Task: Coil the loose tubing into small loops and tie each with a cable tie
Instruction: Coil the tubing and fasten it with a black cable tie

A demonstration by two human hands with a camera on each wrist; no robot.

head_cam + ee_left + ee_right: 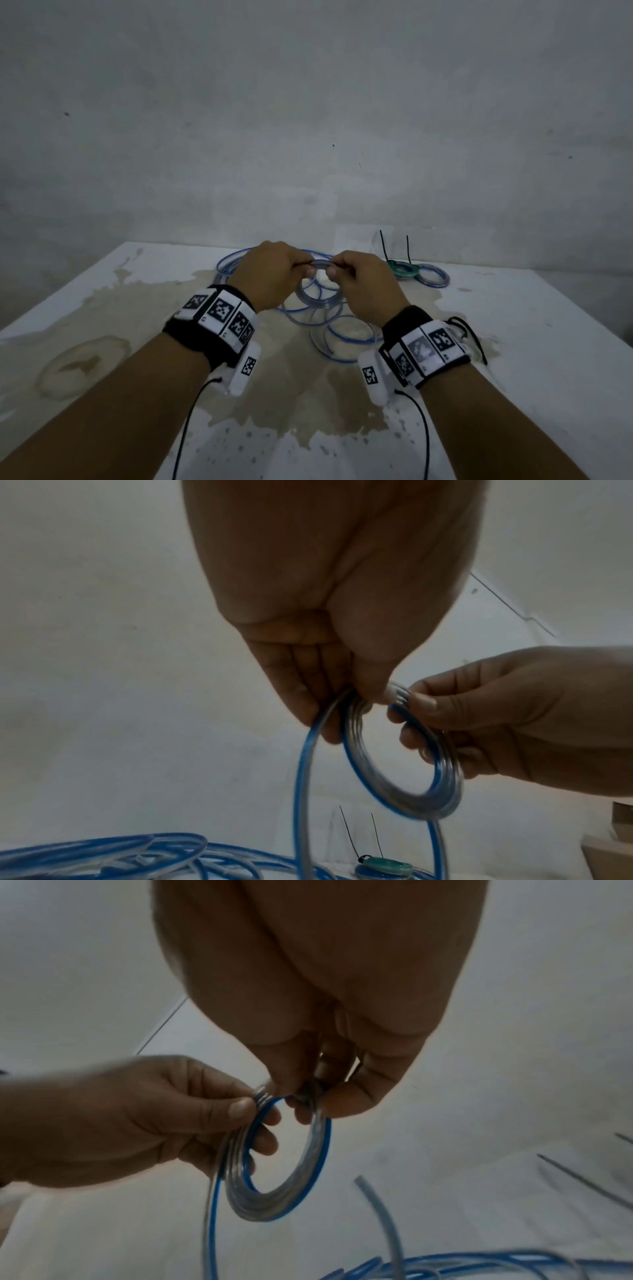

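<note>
A small coil (320, 264) of clear tubing with a blue stripe is held up between both hands above the table. My left hand (295, 270) pinches its left side and my right hand (343, 273) pinches its right side. In the left wrist view the left hand (325, 693) grips the coil (377, 785) at the top, with the right hand (514, 710) curled round its other side. In the right wrist view the right hand (310, 1093) pinches the same coil (274, 1202). A loose strand (301, 791) trails down to loose tubing (346, 337) on the table.
More loose tubing (231, 265) is piled at the back left. At the back right lie a green coil (404, 270) and a blue-striped coil (433, 277), with black cable ties (385, 246) sticking up. The white table (548, 377) is stained brown; a wall stands just behind.
</note>
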